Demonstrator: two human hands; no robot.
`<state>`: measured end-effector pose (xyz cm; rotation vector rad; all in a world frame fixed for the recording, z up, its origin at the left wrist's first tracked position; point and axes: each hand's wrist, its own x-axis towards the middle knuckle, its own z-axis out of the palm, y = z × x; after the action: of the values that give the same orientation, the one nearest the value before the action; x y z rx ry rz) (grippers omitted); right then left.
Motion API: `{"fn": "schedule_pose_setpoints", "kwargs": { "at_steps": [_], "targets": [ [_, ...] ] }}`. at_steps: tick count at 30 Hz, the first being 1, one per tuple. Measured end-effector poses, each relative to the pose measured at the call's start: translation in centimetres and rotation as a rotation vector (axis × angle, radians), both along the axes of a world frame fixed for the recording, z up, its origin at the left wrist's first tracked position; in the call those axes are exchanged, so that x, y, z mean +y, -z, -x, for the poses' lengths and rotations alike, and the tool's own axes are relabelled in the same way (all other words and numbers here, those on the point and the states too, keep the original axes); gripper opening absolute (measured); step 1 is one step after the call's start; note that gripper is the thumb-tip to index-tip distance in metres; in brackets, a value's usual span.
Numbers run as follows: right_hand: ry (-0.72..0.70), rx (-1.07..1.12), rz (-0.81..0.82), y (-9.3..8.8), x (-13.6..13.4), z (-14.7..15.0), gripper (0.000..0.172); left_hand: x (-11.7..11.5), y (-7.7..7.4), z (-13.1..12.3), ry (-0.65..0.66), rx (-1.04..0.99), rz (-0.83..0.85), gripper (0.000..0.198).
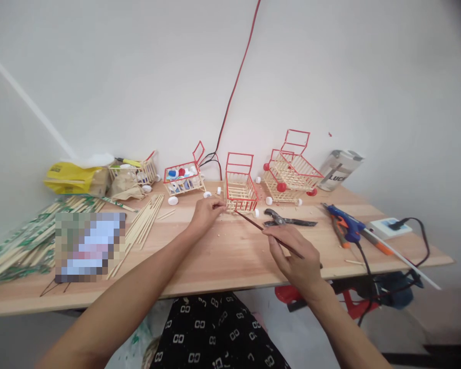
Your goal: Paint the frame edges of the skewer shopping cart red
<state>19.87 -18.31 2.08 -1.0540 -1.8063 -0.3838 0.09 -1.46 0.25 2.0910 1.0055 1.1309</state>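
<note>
A miniature shopping cart (241, 192) made of thin wooden sticks, with red upper rails, a red handle and white wheels, stands in the middle of the table. My left hand (207, 211) is closed, its fingertips pinching the cart's near left corner. Between the fingers of my right hand (294, 256) is a slim, dark-handled paintbrush (251, 221). Its tip points at the cart's near lower edge; whether it touches is too small to tell. Some upright sticks on the near side are red, others bare wood.
More stick carts stand behind: one with bottle caps (182, 179) and a stacked pair (292, 174). Pliers (286, 219), a blue glue gun (343, 220), a power strip (388, 228) and a can (340, 169) lie right. Loose sticks (144, 220) and a blurred phone-like object (90, 248) lie left.
</note>
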Motion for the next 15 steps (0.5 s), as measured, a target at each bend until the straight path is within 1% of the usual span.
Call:
{"fn": "schedule_pose_setpoints", "kwargs": {
  "at_steps": [4, 9, 12, 15],
  "targets": [
    [0.016, 0.028, -0.037, -0.24, 0.44, 0.06, 0.029, -0.10, -0.03, 0.04, 0.003, -0.003, 0.000, 0.010],
    [-0.003, 0.073, -0.066, -0.83, -0.17, 0.01, 0.034, -0.08, 0.06, 0.03, 0.013, -0.021, -0.001, 0.009],
    [-0.022, 0.040, -0.066, -0.70, -0.52, 0.12, 0.035, -0.06, 0.07, -0.04, 0.025, -0.041, 0.023, 0.009],
    [-0.040, 0.016, -0.029, -0.31, -0.34, 0.39, 0.032, -0.04, 0.01, -0.12, 0.016, -0.076, 0.070, 0.009]
  ]
}}
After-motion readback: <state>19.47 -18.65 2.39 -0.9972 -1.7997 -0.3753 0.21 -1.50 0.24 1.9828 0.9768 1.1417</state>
